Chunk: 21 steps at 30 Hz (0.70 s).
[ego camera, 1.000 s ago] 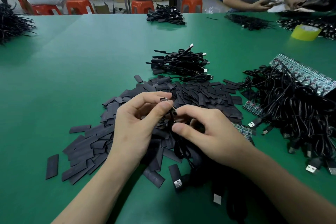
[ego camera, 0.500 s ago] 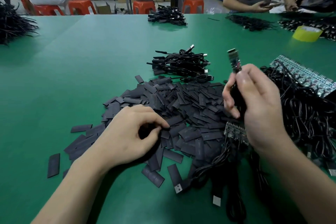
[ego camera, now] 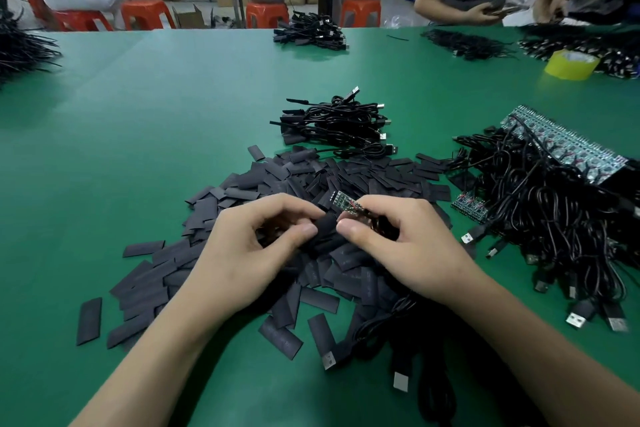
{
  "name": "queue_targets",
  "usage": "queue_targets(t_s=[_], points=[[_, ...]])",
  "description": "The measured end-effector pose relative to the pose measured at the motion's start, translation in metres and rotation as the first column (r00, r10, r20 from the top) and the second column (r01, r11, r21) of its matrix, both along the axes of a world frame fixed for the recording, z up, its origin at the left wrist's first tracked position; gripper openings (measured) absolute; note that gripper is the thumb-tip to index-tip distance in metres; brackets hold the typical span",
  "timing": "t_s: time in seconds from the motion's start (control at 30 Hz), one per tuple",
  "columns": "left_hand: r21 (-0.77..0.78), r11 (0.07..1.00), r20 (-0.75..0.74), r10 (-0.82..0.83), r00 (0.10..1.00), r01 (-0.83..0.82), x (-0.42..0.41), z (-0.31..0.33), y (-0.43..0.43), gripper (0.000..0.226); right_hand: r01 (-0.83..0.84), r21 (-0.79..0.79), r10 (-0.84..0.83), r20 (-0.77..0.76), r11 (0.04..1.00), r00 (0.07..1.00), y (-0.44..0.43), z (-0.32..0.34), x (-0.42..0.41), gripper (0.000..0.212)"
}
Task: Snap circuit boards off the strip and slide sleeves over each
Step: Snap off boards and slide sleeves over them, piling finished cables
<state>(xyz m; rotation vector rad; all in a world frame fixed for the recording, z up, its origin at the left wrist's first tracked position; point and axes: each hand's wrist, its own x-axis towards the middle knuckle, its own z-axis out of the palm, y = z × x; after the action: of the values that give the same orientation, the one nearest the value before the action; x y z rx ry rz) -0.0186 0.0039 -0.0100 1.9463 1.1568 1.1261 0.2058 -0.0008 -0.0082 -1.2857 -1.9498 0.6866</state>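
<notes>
Green workbench (ego camera: 138,149), busy workshop, other people working across from me. Over the heap of flat black sleeves (ego camera: 363,177), my left hand (ego camera: 249,253) pinches one sleeve (ego camera: 323,231) between thumb and fingers. My right hand (ego camera: 408,253) pinches a single circuit board (ego camera: 346,205), already off its strip, and its free end pokes out bare just above that sleeve. Has the other end gone into the sleeve's mouth? I can't tell, my thumbs hide it. I'd call this board snapped but not yet covered. Further back lies a bundle of cables (ego camera: 339,121), and those look finished to me, dark sleeves on their ends. There's plenty left, though. A long strip of boards (ego camera: 561,146) sits unbroken on my right, its leads spilling into a tangle of cables (ego camera: 554,218).
</notes>
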Motion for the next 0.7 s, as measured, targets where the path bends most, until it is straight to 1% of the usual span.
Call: queue_targets(t_s=[0.1, 0.17, 0.2, 0.27, 0.33, 0.4, 0.5, 0.53, 0.63, 0.7], points=[[-0.036, 0.999, 0.062, -0.015, 0.998, 0.017, 0.007, -0.003, -0.002, 0.018, -0.019, -0.044, 0.017, -0.053, 0.999, 0.998, -0.002, 0.002, -0.003, 0.027], [-0.003, 1.000, 0.061, 0.013, 0.998, -0.013, 0.011, -0.004, -0.004, 0.017, 0.000, -0.083, -0.007, -0.087, 0.997, 0.996, -0.002, 0.003, -0.003, 0.026], [0.035, 0.999, 0.042, 0.033, 0.999, -0.034, 0.013, -0.005, -0.005, 0.019, 0.010, -0.094, -0.020, -0.106, 0.996, 0.994, -0.002, 0.004, -0.002, 0.024], [0.157, 0.985, -0.042, 0.075, 0.996, -0.068, 0.015, -0.005, -0.007, 0.029, 0.018, -0.098, -0.031, -0.125, 0.995, 0.992, -0.002, 0.005, -0.003, 0.022], [0.256, 0.963, -0.107, 0.116, 0.987, -0.086, 0.017, -0.006, -0.007, 0.031, 0.001, -0.094, -0.013, -0.122, 0.996, 0.992, -0.003, 0.005, -0.005, 0.022], [0.266, 0.955, -0.075, 0.153, 0.985, -0.128, 0.017, -0.006, -0.006, 0.027, -0.010, -0.076, 0.000, -0.122, 0.997, 0.993, -0.003, 0.005, -0.005, 0.025], [0.232, 0.953, -0.001, 0.200, 0.980, -0.194, 0.013, -0.005, -0.003, 0.024, 0.004, -0.051, -0.013, -0.190, 0.999, 0.982, -0.002, 0.009, -0.001, 0.029], [0.224, 0.952, 0.012, 0.210, 0.978, -0.207, 0.012, -0.006, -0.002, 0.021, 0.008, -0.040, -0.015, -0.190, 0.999, 0.982, -0.002, 0.010, 0.001, 0.030], [0.219, 0.950, 0.031, 0.222, 0.974, -0.224, 0.011, -0.007, -0.001, 0.017, 0.014, 0.007, -0.013, -0.088, 1.000, 0.996, -0.003, 0.014, 0.004, 0.037], [0.226, 0.947, 0.039, 0.225, 0.974, -0.228, 0.010, -0.008, 0.000, 0.016, 0.016, 0.010, -0.016, -0.043, 1.000, 0.999, -0.004, 0.015, 0.004, 0.039]])
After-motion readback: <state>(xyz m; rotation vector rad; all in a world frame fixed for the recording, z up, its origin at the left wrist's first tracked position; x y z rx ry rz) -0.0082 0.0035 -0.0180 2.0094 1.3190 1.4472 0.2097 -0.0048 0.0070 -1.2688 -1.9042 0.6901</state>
